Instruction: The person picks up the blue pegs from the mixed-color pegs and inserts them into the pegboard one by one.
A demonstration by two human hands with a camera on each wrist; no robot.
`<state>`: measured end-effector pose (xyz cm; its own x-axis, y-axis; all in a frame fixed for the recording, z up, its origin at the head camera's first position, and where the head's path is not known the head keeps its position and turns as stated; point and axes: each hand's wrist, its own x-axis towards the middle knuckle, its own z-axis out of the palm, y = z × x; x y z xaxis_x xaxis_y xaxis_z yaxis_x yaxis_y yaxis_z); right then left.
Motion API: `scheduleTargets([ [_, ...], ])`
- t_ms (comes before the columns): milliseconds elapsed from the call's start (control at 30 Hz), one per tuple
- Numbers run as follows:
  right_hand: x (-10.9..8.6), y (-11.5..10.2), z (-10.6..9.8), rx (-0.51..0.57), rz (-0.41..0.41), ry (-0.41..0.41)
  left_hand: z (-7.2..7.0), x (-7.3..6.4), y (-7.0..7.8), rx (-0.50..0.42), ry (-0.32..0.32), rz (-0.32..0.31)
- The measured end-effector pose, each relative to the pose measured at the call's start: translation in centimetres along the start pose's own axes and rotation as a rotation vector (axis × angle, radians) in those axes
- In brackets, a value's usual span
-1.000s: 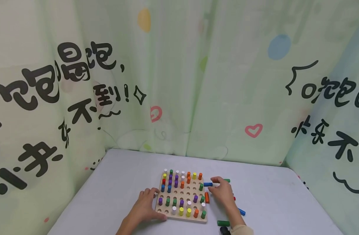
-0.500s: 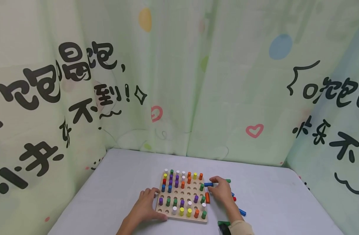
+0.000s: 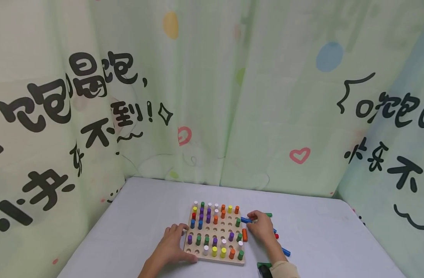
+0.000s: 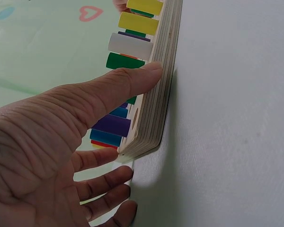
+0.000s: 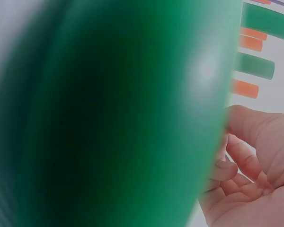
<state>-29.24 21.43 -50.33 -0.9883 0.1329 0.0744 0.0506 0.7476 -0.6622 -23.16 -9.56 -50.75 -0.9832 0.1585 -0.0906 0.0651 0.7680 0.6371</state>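
A wooden pegboard (image 3: 214, 232) holds coloured pegs standing in rows, with bare holes toward its middle and front left corner. My left hand (image 3: 171, 244) spans its front left corner. In the left wrist view the thumb (image 4: 149, 75) lies straight along the board's layered edge, and the loosely spread fingers (image 4: 106, 182) are by the corner. Right of the board, my right hand (image 3: 262, 227) pinches one end of a blue peg (image 3: 245, 220) lying close to the board's edge. In the right wrist view a large green blur (image 5: 118, 113) hides those fingertips and the blue peg.
An orange peg (image 3: 244, 234) lies against the board's right side. Around my right arm lie a green peg (image 3: 269, 214), a red peg (image 3: 276, 236), another blue peg (image 3: 286, 251) and a second green peg (image 3: 264, 265). Printed curtains (image 3: 264, 154) stand behind the white table (image 3: 319, 231).
The blue peg at my right fingers has turned slightly, its left end now higher than its right. My left hand and the board stay in place.
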Motion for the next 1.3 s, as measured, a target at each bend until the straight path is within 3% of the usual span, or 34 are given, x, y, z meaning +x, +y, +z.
scheduleTargets([
  [633, -1.4, 0.3, -0.3, 0.054, 0.001, 0.077, -0.1, -0.3, 0.0, 0.024, 0.009, 0.008],
  [933, -2.3, -0.5, -0.4, 0.097, 0.018, 0.088, -0.3, -0.4, 0.1, 0.023, 0.011, 0.02],
  [1300, -3.1, -2.0, -0.2, 0.147, -0.019, 0.103, -0.2, -0.2, 0.1, 0.014, 0.008, 0.008],
])
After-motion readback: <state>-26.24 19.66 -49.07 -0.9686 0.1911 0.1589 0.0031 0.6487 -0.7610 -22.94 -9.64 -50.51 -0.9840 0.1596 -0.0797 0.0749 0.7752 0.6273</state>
